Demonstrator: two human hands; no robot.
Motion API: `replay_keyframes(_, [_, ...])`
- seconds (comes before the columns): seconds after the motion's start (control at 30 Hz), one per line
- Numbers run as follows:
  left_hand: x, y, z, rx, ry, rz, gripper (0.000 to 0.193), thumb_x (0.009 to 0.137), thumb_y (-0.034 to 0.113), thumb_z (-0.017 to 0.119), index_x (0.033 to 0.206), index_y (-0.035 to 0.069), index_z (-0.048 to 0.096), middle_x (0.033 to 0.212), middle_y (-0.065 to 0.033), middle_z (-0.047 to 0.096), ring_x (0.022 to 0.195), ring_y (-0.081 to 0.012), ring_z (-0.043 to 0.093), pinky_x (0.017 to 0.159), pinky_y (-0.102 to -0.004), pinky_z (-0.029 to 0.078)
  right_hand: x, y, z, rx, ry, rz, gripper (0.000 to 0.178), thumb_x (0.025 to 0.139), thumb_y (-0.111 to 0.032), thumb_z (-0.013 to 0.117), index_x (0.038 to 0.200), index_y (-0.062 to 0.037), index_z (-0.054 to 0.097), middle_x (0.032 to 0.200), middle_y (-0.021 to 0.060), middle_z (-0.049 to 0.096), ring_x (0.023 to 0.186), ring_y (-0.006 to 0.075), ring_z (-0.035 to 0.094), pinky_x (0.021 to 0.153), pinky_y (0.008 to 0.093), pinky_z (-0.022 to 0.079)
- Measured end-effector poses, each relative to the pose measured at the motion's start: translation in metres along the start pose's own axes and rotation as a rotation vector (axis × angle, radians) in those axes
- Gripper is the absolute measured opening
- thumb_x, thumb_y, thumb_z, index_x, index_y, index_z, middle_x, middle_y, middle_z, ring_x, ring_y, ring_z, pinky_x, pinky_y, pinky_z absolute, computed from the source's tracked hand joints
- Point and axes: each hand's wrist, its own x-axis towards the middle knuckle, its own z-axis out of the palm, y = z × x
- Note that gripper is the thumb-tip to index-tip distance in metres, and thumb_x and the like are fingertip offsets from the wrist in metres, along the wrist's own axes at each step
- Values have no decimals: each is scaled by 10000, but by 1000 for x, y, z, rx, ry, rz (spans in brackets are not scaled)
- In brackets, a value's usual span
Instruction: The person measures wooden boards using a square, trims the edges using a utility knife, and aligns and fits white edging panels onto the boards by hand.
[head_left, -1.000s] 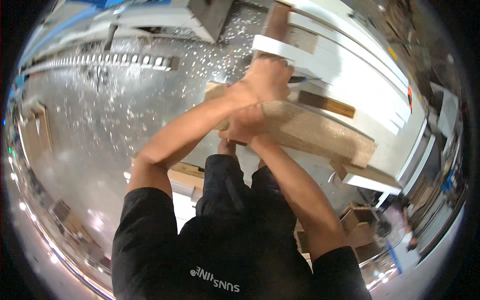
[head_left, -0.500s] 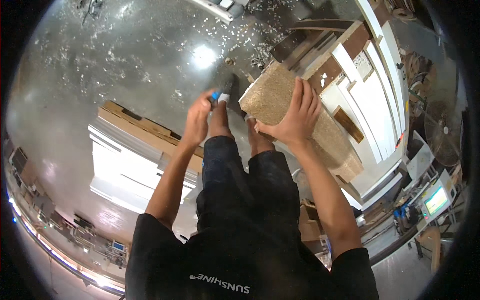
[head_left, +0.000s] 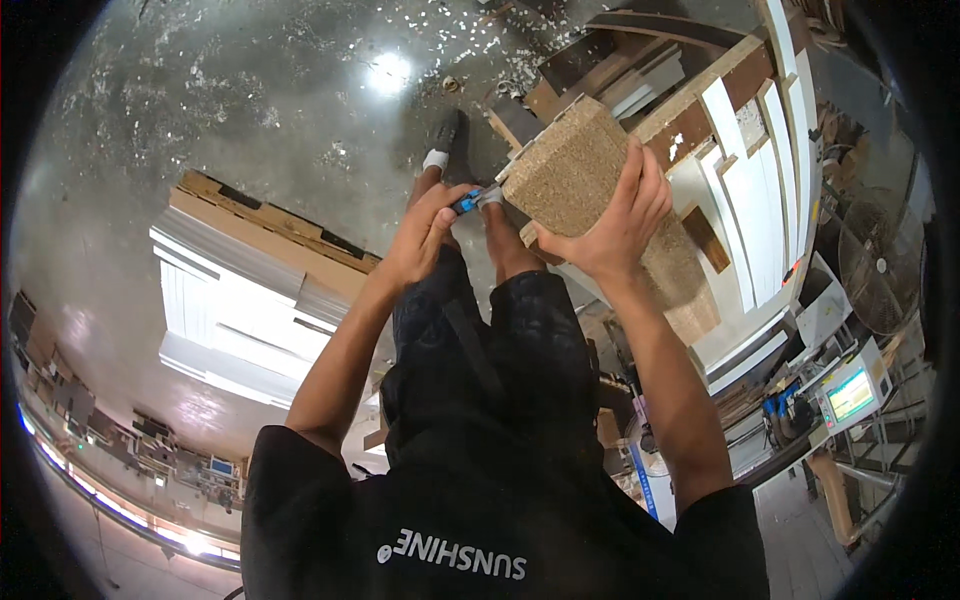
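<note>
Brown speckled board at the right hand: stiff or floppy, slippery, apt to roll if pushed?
The brown speckled board is probably stiff: no bend beyond the lens curve shows. Likely not very slippery, as its flecked face looks coarse and mostly matte. Rolling seems unlikely given its broad face and squared corners; the right hand spans it.

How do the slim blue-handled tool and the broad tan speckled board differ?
The slim blue-handled tool looks small, while the broad tan speckled board looks far larger. The tool shows blue with a silvery end; the board is tan and speckled. The left hand is closed around the tool, but the right hand spreads across the board. Both meet a hand.
</note>
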Motion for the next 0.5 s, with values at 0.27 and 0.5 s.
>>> replay_keyframes(0.27, [16,-7,-5,88,-20,58,592,1198,473,364,1417,18,674,1223,-227,678,1176,-382,666,1067,-431,479,0,7,3,10,4,-47,1446,617,-725,928,1675,12,276,1557,229,386,1458,446,355,1170,627,301])
replay_keyframes(0.5, [10,4,-1,96,50,48,519,1185,434,426,1356,18,686,1141,-192,690,1078,-399,651,1018,-432,498,-1,8,2,12,-20,-54,1457,624,-723,935,1684,8,255,1565,237,366,1456,448,349,1182,630,297])
